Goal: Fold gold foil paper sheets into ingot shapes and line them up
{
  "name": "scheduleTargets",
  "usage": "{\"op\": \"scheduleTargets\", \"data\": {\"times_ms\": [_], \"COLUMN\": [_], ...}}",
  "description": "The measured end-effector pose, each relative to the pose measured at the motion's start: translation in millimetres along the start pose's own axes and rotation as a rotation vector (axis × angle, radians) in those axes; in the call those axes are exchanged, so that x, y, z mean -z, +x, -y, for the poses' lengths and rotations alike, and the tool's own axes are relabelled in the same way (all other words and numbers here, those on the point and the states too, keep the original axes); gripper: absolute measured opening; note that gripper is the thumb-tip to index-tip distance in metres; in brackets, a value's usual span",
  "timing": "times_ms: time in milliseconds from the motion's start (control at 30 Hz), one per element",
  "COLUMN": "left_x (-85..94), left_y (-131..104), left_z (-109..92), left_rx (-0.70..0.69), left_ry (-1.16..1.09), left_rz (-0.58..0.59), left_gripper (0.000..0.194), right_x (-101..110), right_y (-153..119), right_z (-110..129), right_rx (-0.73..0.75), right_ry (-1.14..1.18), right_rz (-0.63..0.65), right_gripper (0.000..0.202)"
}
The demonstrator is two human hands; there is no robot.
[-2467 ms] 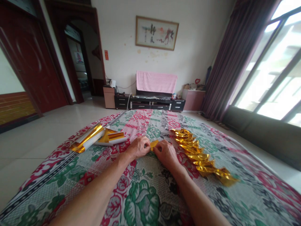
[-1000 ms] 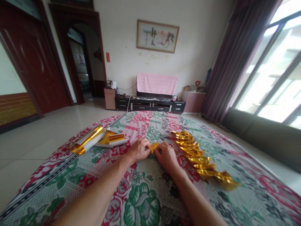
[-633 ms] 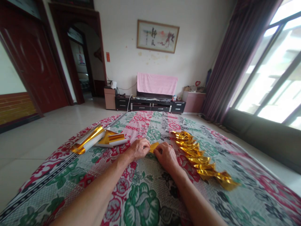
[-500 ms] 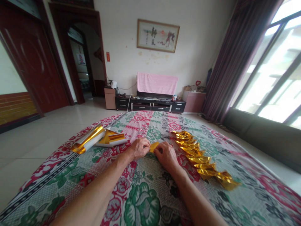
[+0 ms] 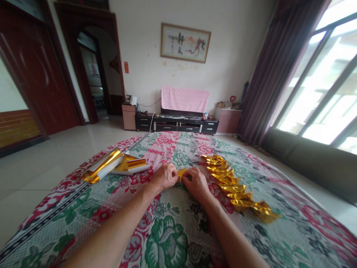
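Observation:
A small piece of gold foil paper [image 5: 181, 172] lies between my two hands over the middle of the table, mostly covered by fingers. My left hand [image 5: 166, 176] pinches its left side, fingers curled. On the right side my right hand [image 5: 195, 181] is closed on the same piece, thumb and fingertips together. To the right stretches a row of folded gold foil pieces [image 5: 231, 182], overlapping one another. Left of my hands rest loosely rolled gold foil sheets with white backs [image 5: 104, 165] and a smaller curled stack of them [image 5: 133, 165].
A flowered cloth [image 5: 167, 238] in red, green and grey covers the round table. Beyond it stands a low black cabinet [image 5: 178, 125] with a pink towel [image 5: 185, 98] over a screen. A purple curtain [image 5: 281, 78] and window are at right, a dark red door [image 5: 36, 70] at left.
My hands have drawn closer together on the gold foil paper, so less of it shows. The left hand has turned slightly. The whole view has shifted a little.

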State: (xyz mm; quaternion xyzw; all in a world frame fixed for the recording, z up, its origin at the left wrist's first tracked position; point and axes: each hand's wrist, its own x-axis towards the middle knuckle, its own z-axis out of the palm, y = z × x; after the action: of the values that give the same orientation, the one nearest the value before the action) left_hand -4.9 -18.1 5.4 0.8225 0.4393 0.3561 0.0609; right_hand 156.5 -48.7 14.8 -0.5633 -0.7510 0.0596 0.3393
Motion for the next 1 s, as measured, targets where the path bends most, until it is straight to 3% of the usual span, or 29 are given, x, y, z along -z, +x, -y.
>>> {"op": "scheduleTargets", "data": {"times_ms": [300,633,1000], "left_x": [-1.6,-1.9,-1.0], "left_y": [1.0,0.5,-0.2], "left_z": [0.6,1.6,1.8], "left_rx": [0.021,0.014,0.013], "left_ry": [0.011,0.021,-0.002], "left_rz": [0.017,0.017,0.032], "left_gripper": [0.010,0.010,0.011], "right_x": [8.9,3.3,8.5], "right_y": [1.8,-1.6,1.2], "right_z": [-3.2,-3.1,-5.4], "right_rx": [-0.005,0.025,0.020], "right_ry": [0.091,0.037,0.021], "right_rz": [-0.001,0.011,0.113], "right_gripper": [0.017,0.009,0.014]}}
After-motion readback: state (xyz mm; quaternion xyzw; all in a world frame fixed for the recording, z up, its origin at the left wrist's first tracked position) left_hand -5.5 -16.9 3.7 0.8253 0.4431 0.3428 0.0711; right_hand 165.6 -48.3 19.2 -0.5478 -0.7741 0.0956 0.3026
